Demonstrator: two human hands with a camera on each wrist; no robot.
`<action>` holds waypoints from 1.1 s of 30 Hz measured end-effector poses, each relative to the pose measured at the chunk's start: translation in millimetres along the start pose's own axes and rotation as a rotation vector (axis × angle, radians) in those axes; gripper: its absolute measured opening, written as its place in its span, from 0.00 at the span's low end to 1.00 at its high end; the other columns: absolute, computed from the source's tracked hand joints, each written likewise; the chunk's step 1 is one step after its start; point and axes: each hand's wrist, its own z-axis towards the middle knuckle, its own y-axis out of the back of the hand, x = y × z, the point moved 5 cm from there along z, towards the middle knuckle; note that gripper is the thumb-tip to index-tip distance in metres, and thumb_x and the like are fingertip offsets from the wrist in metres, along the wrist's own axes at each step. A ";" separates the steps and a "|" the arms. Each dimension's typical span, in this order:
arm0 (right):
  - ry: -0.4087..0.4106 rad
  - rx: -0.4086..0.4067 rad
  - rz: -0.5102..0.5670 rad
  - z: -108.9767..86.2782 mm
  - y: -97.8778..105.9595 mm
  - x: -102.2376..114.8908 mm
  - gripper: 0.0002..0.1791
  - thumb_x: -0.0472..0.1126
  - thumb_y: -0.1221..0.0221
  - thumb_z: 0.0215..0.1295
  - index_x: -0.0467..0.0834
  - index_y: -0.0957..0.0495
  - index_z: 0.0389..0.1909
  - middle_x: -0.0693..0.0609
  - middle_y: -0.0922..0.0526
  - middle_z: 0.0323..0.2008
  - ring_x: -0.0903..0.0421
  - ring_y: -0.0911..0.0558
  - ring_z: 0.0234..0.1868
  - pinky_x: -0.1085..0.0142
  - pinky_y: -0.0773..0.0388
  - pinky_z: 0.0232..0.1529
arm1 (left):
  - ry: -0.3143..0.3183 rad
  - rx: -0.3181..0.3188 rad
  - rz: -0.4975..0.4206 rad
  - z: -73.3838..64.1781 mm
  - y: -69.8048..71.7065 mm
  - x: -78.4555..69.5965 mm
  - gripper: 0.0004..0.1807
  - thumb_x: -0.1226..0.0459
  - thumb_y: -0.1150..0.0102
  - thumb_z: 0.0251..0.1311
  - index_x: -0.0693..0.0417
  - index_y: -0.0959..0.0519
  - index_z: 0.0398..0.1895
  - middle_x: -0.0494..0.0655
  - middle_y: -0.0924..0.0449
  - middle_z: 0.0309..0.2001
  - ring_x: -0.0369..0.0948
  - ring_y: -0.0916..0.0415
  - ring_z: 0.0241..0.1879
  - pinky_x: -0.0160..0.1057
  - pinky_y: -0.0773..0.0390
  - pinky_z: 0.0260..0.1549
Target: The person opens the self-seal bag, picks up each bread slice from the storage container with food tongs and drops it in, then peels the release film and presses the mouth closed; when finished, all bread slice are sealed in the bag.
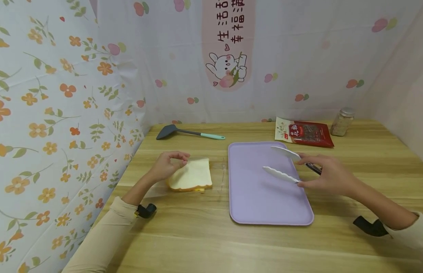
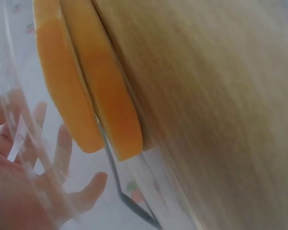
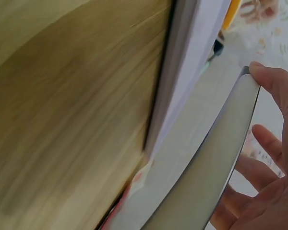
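Note:
My right hand (image 1: 331, 175) holds a pair of food tongs (image 1: 281, 173), with the thumb on one arm and the fingers on the other. Their two pale ends stand apart over the lavender tray (image 1: 255, 208). Close up in the right wrist view, one broad tongs arm (image 3: 206, 158) runs down from the thumb tip. My left hand (image 1: 168, 165) hovers at the left edge of the sliced bread (image 1: 194, 175), holding nothing. In the left wrist view its fingers are spread, and two orange-crusted slices (image 2: 69, 86) lie one against the other. Something clear, like plastic, crosses that view.
Behind the bread lies a dark spatula (image 1: 168, 131) with a mint handle. A red and white spice packet (image 1: 310, 133) lies behind the tray, beside a lidded glass jar (image 1: 342, 122). Patterned cloth (image 1: 177, 76) hangs along the back and left of the wooden table (image 1: 184, 235).

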 end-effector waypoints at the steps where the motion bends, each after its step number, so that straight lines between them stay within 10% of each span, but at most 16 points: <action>1: -0.010 -0.004 -0.001 -2.3 1.4 -3.5 0.32 0.54 0.20 0.42 0.44 0.17 0.48 0.37 0.21 0.59 0.35 0.20 0.54 0.39 0.22 0.45 | 0.001 -0.002 0.002 0.1 -0.2 -0.5 0.06 0.75 0.41 0.65 0.74 0.20 0.36 0.66 0.20 0.53 0.59 0.21 0.52 0.43 0.21 0.44; 8: -0.066 -0.028 -0.017 -15.6 11.3 -23.8 0.32 0.52 0.20 0.43 0.44 0.18 0.49 0.34 0.22 0.58 0.47 0.22 0.37 0.68 0.35 0.21 | 0.015 -0.008 0.004 4.6 -3.5 17.3 0.06 0.75 0.41 0.65 0.75 0.19 0.37 0.67 0.20 0.54 0.59 0.22 0.54 0.55 0.23 0.49; 15: -0.115 -0.031 -0.065 -25.4 19.0 -45.1 0.36 0.54 0.20 0.40 0.41 0.19 0.51 0.31 0.21 0.55 0.42 0.21 0.41 0.64 0.33 0.27 | -0.001 0.001 0.018 11.2 -6.8 44.7 0.06 0.71 0.39 0.66 0.69 0.17 0.39 0.64 0.20 0.55 0.57 0.23 0.56 0.54 0.22 0.49; 25: -0.192 0.013 -0.106 -35.7 19.8 -81.2 0.39 0.56 0.21 0.42 0.42 0.21 0.54 0.26 0.27 0.60 0.61 0.43 0.19 0.66 0.44 0.21 | -0.028 0.015 0.043 9.3 -6.2 44.9 0.05 0.67 0.37 0.65 0.61 0.16 0.37 0.59 0.18 0.54 0.54 0.22 0.56 0.53 0.21 0.49; 33: -0.241 0.063 -0.123 -36.4 19.9 -97.7 0.42 0.59 0.22 0.43 0.39 0.23 0.55 0.24 0.26 0.57 0.53 0.31 0.27 0.62 0.36 0.25 | -0.029 0.025 0.027 9.2 -7.3 46.4 0.04 0.68 0.38 0.66 0.60 0.16 0.36 0.58 0.18 0.54 0.54 0.22 0.56 0.54 0.22 0.51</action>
